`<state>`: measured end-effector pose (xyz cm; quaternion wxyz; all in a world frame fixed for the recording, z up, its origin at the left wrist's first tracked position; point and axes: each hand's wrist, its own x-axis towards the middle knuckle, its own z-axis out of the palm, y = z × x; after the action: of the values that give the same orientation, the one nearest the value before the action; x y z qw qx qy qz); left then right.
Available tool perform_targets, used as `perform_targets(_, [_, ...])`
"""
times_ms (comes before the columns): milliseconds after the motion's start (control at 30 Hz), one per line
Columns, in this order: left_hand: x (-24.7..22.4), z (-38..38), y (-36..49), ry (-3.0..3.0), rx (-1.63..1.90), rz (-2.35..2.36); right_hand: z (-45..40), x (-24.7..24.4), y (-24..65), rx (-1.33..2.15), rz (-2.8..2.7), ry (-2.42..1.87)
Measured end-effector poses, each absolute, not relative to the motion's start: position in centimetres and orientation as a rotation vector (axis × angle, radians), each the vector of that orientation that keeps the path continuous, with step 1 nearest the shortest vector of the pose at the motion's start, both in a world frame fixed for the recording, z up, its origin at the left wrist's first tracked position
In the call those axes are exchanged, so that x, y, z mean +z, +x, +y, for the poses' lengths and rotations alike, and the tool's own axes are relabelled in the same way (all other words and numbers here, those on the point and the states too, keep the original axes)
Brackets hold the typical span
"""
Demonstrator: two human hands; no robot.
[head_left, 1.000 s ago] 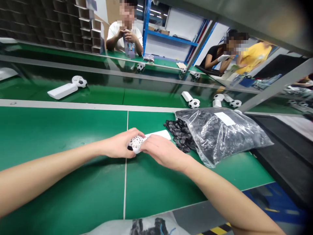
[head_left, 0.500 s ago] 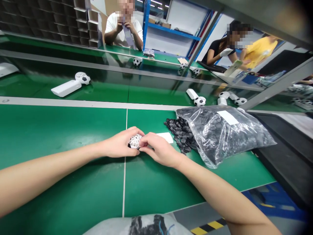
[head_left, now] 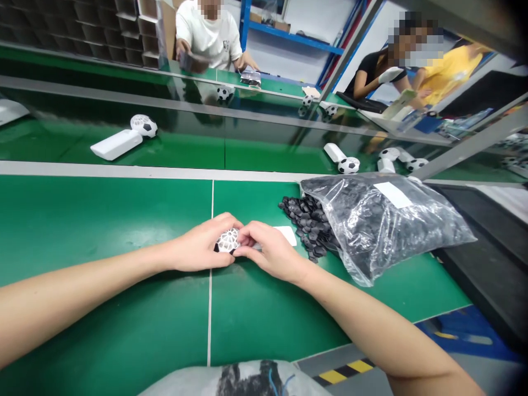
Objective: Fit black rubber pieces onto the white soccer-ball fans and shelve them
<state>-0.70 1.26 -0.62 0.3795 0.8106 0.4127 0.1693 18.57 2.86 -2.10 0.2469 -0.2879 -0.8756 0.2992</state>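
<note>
The left hand (head_left: 201,246) has its grip curled around a white-and-black football-patterned ball with a white lattice face (head_left: 227,240), which sits on the green counter (head_left: 124,324), left of the clear plastic bag full of black pieces (head_left: 396,231). The right hand (head_left: 272,248), nearer the bag, has thumb and fingers drawn close together against the ball's edge on the bag's side; I cannot tell whether they pinch the ball or a small part. A flat white plastic handle (head_left: 286,236) shows past the right hand toward the bag; the hand hides whether it joins the ball.

Small flat black pieces (head_left: 307,223) spill from the bag's left end in a loose heap. A white label (head_left: 392,194) lies on top of the bag, and a long black tray (head_left: 490,269) stands to its right. Beyond the bag, a shiny green belt (head_left: 264,148) carries several white football-headed units (head_left: 348,165), one well to the bag's left. Farther beyond and left of the bag is a co-worker in a white shirt (head_left: 206,38).
</note>
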Motion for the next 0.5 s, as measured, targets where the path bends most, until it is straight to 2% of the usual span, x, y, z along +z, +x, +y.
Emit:
perform_targets(167, [-1.0, 1.2, -0.6, 2.112, 0.472, 1.064, 2.7, -2.6, 18.0, 0.622, -2.432, -0.774])
perform_targets(333, [-0.7, 0.7, -0.4, 2.132, 0.45, 1.107, 1.7, -1.8, 19.4, 0.577, -2.507, -0.787])
perform_targets(500, [-1.0, 2.7, -3.8, 2.083, 0.43, 1.278, 0.1, -0.5, 25.1, 0.33, -2.309, -1.186])
